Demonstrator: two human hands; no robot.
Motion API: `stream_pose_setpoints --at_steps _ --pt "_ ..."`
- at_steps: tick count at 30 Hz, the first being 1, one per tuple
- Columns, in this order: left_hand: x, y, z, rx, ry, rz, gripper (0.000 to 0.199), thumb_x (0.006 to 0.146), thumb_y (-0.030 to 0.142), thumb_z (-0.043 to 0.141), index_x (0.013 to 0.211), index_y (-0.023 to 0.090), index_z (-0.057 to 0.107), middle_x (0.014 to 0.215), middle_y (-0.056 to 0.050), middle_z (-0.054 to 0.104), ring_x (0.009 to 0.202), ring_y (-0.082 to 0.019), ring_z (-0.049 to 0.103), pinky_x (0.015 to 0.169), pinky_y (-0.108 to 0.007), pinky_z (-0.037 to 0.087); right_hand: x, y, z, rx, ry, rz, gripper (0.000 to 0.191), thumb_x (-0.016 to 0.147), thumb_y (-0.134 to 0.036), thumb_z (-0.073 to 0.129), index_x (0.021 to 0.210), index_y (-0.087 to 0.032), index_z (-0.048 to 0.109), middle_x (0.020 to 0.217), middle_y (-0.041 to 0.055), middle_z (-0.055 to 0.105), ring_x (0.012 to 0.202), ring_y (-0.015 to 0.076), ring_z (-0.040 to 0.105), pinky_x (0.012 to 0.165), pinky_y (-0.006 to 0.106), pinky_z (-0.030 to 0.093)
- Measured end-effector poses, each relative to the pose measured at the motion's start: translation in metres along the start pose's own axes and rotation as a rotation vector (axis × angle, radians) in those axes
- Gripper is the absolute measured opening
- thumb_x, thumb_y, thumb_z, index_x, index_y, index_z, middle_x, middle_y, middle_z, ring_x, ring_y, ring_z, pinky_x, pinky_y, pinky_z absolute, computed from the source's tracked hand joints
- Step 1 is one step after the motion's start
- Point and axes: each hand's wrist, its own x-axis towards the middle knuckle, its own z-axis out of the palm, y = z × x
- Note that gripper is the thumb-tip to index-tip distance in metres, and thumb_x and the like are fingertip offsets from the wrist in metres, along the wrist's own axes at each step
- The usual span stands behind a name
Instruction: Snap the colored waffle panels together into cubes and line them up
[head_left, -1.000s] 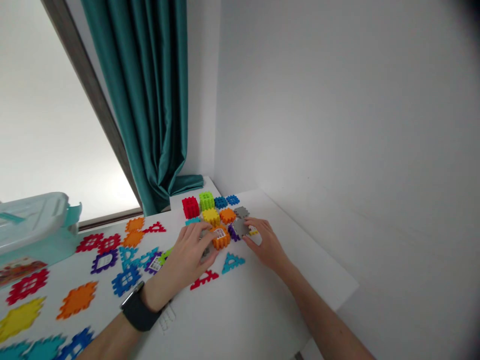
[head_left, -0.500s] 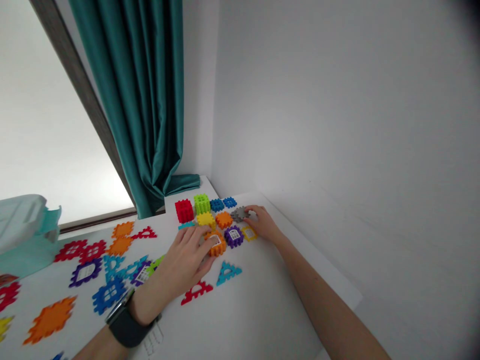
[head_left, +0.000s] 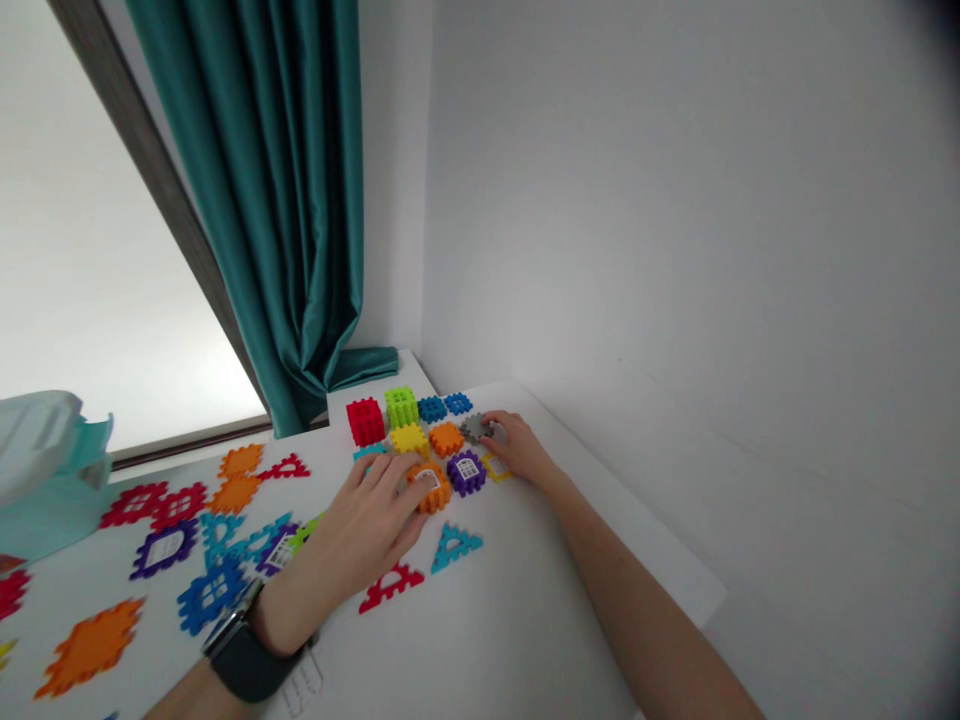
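Head view: looking down at a white desk pushed against a wall, with both of the person's bare hands at its far end.

Left hand: fingers spread and curved over the orange waffle-block cube, fingertips touching its top; I cannot tell whether it grips.

Right hand: fingers close together, tips at the gray plastic piece; I cannot tell whether they pinch it.

Orange cube's place: near row of the block group, between the left hand and the purple waffle-block cube.

Block group: red cube and green cube on the far side, with blue pieces to their right; yellow block and orange block in the middle row.

Beside the right hand: yellow frame piece, flat on the desk.

Near the hands: teal triangle piece and red triangle piece, flat.

Left of the desk: scattered flat pieces in orange, blue and purple; pale teal plastic box.

Behind: teal curtain.
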Motion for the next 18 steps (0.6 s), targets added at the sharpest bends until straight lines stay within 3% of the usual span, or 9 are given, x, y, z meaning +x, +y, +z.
stream_pose_setpoints --at_steps 18 --pt "0.0002 -0.0014 -0.0016 0.037 -0.053 -0.01 0.029 0.093 0.025 0.055 0.122 0.023 0.057 0.125 -0.012 0.056 0.11 -0.031 0.052 0.095 -0.051 0.045 -0.0007 0.0022 0.0033 -0.015 -0.037 0.047 0.023 0.081 -0.024 0.069 0.104 -0.023 0.066 0.112 0.0072 0.071 0.106 0.0252 0.062 0.095 0.041 0.045"
